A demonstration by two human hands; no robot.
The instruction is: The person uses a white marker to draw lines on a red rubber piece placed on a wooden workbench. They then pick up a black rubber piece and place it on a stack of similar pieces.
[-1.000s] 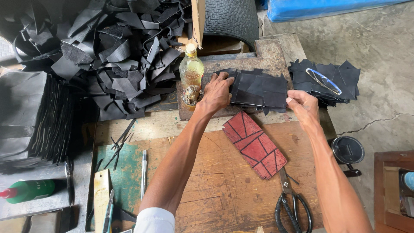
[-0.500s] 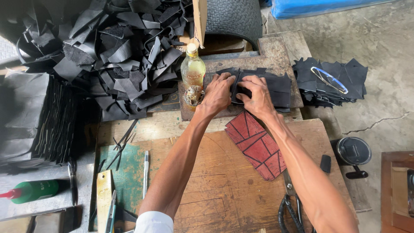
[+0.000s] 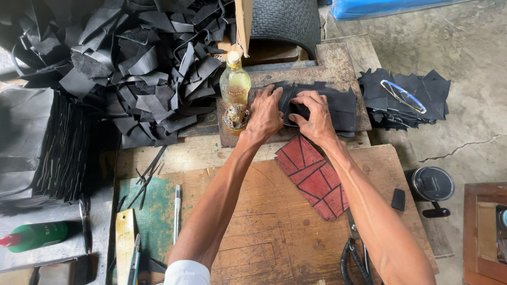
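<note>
I am looking across a heap of black scraps (image 3: 132,68) at ten o'clock and a yellow-liquid bottle (image 3: 235,87). My left hand (image 3: 264,113) is lying spread flat on the black sheet stack (image 3: 338,108) at twelve o'clock; my right hand (image 3: 311,116) is pinching its top piece. A red template (image 3: 311,177) is lying just below.

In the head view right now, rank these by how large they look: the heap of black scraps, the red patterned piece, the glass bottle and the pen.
1. Heap of black scraps, by far the largest.
2. Red patterned piece.
3. Glass bottle.
4. Pen, thinnest, though about as long as the bottle.
</note>
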